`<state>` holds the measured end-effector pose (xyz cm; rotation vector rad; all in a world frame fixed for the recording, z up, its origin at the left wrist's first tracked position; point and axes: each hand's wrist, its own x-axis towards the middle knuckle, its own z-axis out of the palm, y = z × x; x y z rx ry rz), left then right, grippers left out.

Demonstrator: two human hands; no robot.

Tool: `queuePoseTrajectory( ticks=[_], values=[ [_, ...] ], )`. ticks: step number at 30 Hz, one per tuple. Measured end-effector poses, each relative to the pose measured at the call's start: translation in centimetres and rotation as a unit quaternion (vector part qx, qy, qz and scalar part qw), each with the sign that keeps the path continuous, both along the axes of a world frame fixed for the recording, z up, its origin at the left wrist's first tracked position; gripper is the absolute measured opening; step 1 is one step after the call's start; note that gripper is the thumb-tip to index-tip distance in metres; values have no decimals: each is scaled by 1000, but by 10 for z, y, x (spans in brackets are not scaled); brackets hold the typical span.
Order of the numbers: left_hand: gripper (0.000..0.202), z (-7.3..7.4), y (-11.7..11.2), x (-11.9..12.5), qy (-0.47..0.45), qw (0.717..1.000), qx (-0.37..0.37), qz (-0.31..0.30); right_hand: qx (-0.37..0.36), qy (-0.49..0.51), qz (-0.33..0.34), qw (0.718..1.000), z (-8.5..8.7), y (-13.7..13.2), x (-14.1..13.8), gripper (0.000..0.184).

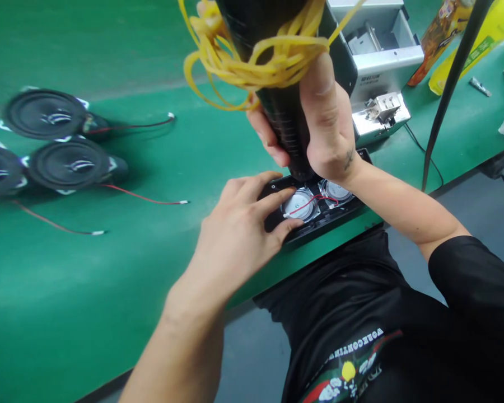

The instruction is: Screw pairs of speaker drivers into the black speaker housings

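Note:
My right hand (331, 123) is wrapped around a black electric screwdriver (283, 112), held upright with its tip end down at a long black plastic housing (311, 232). Yellow rubber bands (256, 64) are wound in a loose bundle around the tool's upper part. Inside the housing sit two small silver-backed speakers, a nearer-left speaker (300, 208) and a right speaker (336, 191), with red wires (315, 197) across them. My left hand (243, 218) grips the left speaker at the housing's left end, thumb and fingers on either side of it. The screwdriver hides its contact point.
Several large black speakers (73, 162) with red-and-black leads lie on the green table (151, 280) at left. Behind my right hand stands a silver screw-feeder machine (378, 73). A yellow bottle (479, 47), an orange package (441, 39) and a hanging black cable (453, 84) are at right.

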<state>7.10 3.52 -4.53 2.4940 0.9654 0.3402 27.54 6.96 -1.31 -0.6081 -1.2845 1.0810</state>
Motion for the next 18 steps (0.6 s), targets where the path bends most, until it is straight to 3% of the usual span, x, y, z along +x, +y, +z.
queuePoseTrajectory(
  ticks=[3,8,18],
  values=[
    [38,0,0,0,-1,1000,-5,0,22,-14,1,1000,-4,2,0,85],
    [36,-2,-1,0,-9,1000,4,2,-52,-30,-7,998,8,-7,-2,79],
    [36,-5,3,-1,-11,1000,15,-4,-84,-15,10,996,14,-19,-11,85]
  ],
)
